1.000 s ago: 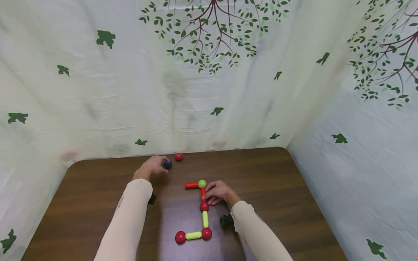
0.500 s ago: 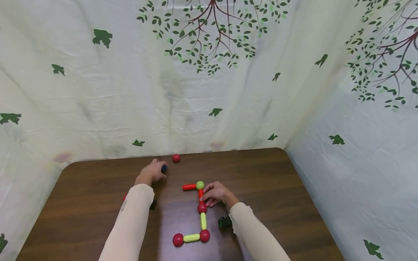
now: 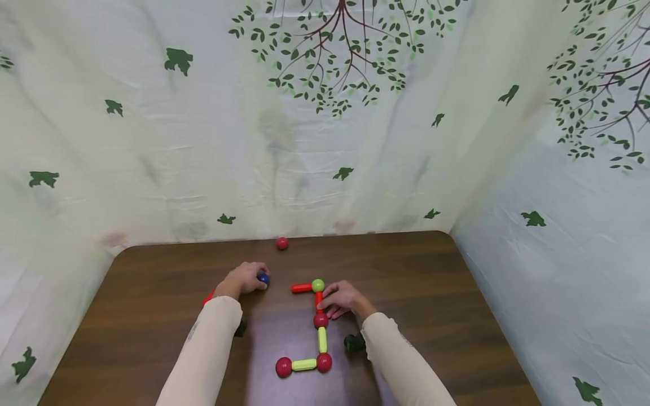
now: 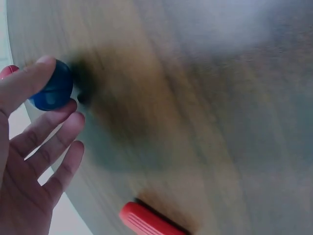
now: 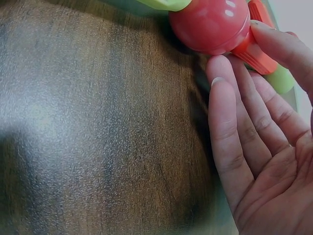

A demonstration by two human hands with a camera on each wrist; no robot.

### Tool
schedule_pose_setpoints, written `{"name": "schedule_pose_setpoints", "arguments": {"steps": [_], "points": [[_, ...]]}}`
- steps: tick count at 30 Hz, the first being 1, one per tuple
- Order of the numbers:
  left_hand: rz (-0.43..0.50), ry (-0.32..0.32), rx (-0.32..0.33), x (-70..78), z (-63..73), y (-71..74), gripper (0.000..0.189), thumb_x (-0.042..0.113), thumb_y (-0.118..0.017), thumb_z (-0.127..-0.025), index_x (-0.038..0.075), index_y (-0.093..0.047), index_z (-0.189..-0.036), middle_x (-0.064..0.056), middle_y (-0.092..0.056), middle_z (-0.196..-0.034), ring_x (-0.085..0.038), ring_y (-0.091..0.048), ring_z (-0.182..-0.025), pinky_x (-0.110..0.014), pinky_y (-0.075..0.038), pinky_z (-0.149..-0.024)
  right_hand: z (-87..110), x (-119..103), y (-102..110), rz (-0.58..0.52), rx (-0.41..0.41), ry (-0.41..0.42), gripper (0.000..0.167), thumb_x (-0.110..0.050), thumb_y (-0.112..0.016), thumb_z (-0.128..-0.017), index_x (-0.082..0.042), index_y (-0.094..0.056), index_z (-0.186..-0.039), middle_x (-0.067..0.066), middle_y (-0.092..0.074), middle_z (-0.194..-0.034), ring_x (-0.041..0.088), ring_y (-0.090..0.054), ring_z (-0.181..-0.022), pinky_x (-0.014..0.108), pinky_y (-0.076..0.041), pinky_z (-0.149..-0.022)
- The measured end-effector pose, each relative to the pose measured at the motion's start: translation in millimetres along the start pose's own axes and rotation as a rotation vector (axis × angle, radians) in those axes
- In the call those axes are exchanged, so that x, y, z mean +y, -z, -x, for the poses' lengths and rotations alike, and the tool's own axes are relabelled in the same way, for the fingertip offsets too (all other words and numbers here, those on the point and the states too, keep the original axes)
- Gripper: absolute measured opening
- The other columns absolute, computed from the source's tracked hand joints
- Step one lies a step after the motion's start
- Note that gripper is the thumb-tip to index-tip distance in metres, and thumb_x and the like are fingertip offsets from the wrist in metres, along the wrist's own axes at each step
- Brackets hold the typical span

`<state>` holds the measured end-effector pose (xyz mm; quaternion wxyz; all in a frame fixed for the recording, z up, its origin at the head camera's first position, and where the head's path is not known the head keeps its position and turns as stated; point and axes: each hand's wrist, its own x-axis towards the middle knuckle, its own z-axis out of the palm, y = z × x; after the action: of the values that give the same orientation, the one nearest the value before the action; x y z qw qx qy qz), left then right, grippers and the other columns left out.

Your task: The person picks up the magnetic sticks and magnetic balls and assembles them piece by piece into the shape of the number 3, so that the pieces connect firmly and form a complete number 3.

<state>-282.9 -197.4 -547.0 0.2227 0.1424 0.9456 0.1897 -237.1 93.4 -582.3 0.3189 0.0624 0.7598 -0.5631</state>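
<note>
My left hand [image 3: 246,279] pinches a blue ball [image 4: 55,88] between thumb and fingertips, over the table left of the joined toy pieces. My right hand [image 3: 342,299] holds a red stick [image 5: 257,57] of that chain, thumb on one side and fingers on the other. The red stick joins a green ball [image 3: 317,285] to a red ball [image 5: 211,24]. Another red stick [image 3: 302,288] points left from the green ball. Below, a yellow-green stick [image 3: 322,340] runs to a second red ball [image 3: 324,362], and another yellow-green stick [image 3: 304,365] leads to a third red ball [image 3: 284,367].
A loose red ball [image 3: 281,243] lies at the back edge of the brown table [image 3: 406,270]. Beside my left forearm is a loose red stick [image 4: 151,219], partly hidden by the sleeve in the head view. Cloth walls with leaf prints stand behind and to the right.
My left hand has brought the blue ball back from near the loose red ball, toward me and the chain. My right hand stays on the red stick.
</note>
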Motion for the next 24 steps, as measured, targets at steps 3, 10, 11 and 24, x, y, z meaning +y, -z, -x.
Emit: {"name": "schedule_pose_setpoints", "arguments": {"steps": [3, 10, 11, 24], "points": [[0.007, -0.026, -0.010, 1.9, 6.4, -5.9, 0.026, 0.022, -0.069, -0.088, 0.013, -0.060, -0.111, -0.016, -0.058, -0.110, -0.036, -0.050, -0.107, -0.053, -0.043, -0.089, 0.1, 1, 1, 0.006, 0.000, 0.000, 0.027, -0.006, -0.080, -0.075, -0.002, -0.064, -0.096, 0.007, -0.068, -0.069, 0.015, -0.061, -0.049, 0.030, -0.054, -0.051], [0.052, -0.064, -0.010, 8.9, 23.0, -13.2, 0.031, 0.022, -0.067, -0.090, 0.009, -0.061, -0.117, -0.017, -0.060, -0.111, -0.038, -0.051, -0.107, -0.054, -0.042, -0.094, 1.3, -1, 2, 0.011, 0.000, 0.004, 0.027, -0.007, -0.080, -0.075, -0.003, -0.064, -0.096, 0.006, -0.068, -0.069, 0.014, -0.061, -0.050, 0.030, -0.054, -0.050], [0.070, -0.048, -0.011, 9.9, 25.4, -14.0, 0.031, 0.022, -0.068, -0.090, 0.009, -0.061, -0.117, -0.016, -0.060, -0.111, -0.037, -0.051, -0.107, -0.053, -0.042, -0.094, 1.1, -1, 2, 0.006, -0.003, 0.005, 0.027, -0.006, -0.080, -0.075, -0.002, -0.064, -0.096, 0.006, -0.068, -0.069, 0.014, -0.062, -0.050, 0.029, -0.053, -0.050], [0.222, 0.024, -0.003, 11.9, 47.6, -34.9, 0.026, 0.025, -0.076, -0.082, 0.016, -0.064, -0.104, -0.004, -0.057, -0.089, -0.021, -0.051, -0.086, -0.037, -0.045, -0.076, 0.0, -1, -1, 0.023, -0.009, -0.001, 0.028, -0.007, -0.081, -0.075, -0.003, -0.064, -0.097, 0.006, -0.067, -0.070, 0.014, -0.062, -0.051, 0.031, -0.054, -0.052]]}}
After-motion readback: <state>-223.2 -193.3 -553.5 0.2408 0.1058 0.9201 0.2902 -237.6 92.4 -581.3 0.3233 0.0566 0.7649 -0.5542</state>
